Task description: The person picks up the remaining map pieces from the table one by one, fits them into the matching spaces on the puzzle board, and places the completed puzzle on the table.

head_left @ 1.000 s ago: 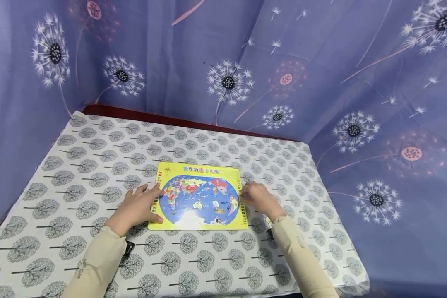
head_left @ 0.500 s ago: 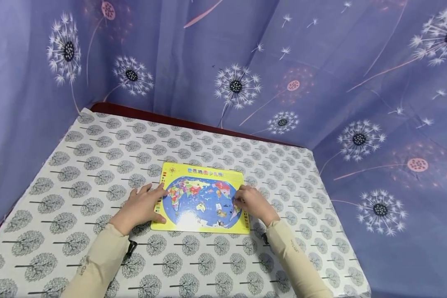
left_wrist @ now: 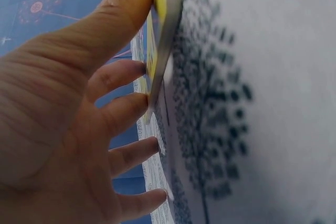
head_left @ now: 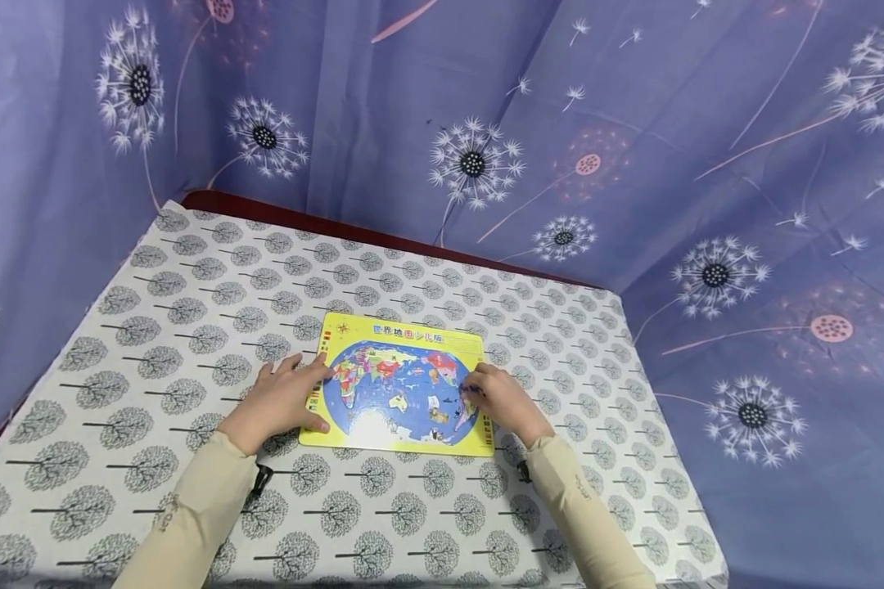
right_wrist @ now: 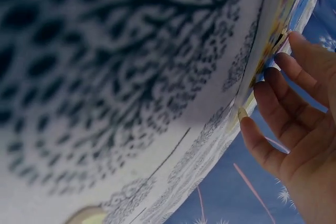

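A yellow-bordered world map puzzle board (head_left: 457,449) lies flat on the table, with coloured land pieces on its blue sea. My left hand (head_left: 276,401) rests at the board's left edge, fingers spread and thumb on the border; the left wrist view shows the thumb (left_wrist: 113,19) on top and the other fingers along the edge. Over the map's right side, my right hand (head_left: 508,401) has its fingers bent. In the right wrist view the thumb and index finger pinch a small thin puzzle piece (right_wrist: 283,38) against the board, mostly hidden by the fingers.
A white cloth (head_left: 383,523) printed with grey trees covers the table. In the right wrist view, a yellow-topped corner of something (right_wrist: 94,216) shows at the bottom edge. Purple dandelion-patterned curtains (head_left: 383,123) hang behind and to the right.
My right hand has moved left from beside the board's right edge onto the right part of the map, then stayed there. My left hand keeps its place on the board. The head view has shifted slightly.
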Motion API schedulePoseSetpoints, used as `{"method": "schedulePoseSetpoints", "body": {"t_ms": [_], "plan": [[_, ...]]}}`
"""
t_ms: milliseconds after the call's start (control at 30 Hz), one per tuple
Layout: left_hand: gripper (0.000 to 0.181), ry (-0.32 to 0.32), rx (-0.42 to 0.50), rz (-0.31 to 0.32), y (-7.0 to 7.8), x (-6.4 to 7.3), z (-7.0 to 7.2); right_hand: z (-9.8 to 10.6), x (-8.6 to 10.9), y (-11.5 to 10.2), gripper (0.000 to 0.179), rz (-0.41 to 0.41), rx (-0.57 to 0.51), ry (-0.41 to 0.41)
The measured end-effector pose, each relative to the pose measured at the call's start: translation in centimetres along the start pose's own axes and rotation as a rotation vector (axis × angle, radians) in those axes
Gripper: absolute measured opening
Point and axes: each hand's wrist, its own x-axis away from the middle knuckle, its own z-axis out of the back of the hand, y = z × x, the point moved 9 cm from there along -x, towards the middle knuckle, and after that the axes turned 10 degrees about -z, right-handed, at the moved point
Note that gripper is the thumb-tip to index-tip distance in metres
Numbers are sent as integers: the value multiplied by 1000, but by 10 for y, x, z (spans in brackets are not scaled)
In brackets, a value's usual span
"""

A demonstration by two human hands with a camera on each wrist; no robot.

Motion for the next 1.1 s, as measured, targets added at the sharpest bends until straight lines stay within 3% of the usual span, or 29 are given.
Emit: {"method": "schedulePoseSetpoints", "body": {"t_ms": [700, 967, 1100], "plan": [[85, -20, 1, -22, 7, -10, -13, 9, 18, 14, 16, -60, 30, 19], [87, -23, -2, -8, 2, -7, -9, 26, 41, 37, 19, -123, 11, 68], [87, -14, -3, -6, -2, -5, -6, 31, 58, 44, 25, -148, 15, 41]]}}
